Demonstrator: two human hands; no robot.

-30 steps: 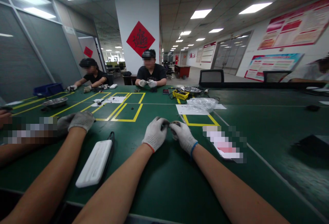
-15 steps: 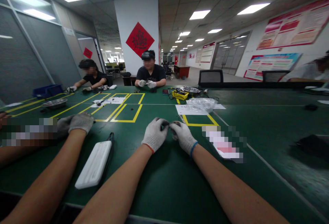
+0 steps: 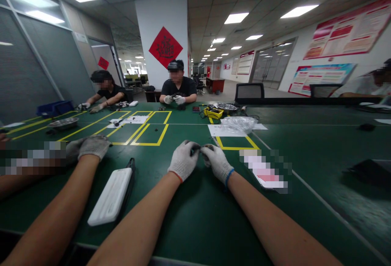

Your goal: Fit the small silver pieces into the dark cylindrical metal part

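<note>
My left hand [image 3: 183, 161], in a white knit glove with an orange cuff edge, is closed with thumb and fingers pinched together. My right hand [image 3: 216, 161], gloved alike with a blue cuff edge, is closed too, its fingertips meeting those of the left. Something small and dark seems to sit between them, but the fingers cover it and its kind cannot be made out. Both hands are held above the green table [image 3: 195, 221]. To the right of my right hand lies a flat, partly blurred-out phone-like thing [image 3: 265, 172].
A white case [image 3: 110, 196] lies left of my forearm. A neighbour's gloved hand [image 3: 94, 147] works at the left. Farther off are yellow tape outlines [image 3: 149, 143], clear plastic wrap [image 3: 240, 125], a yellow bin [image 3: 214, 113] with cables, and a blue bin [image 3: 55, 108]. A co-worker [image 3: 178, 86] sits opposite.
My two hands keep the same pinched pose, fingertips together. The view has shifted very slightly. The far-left co-worker's hand has moved a little to the left.
</note>
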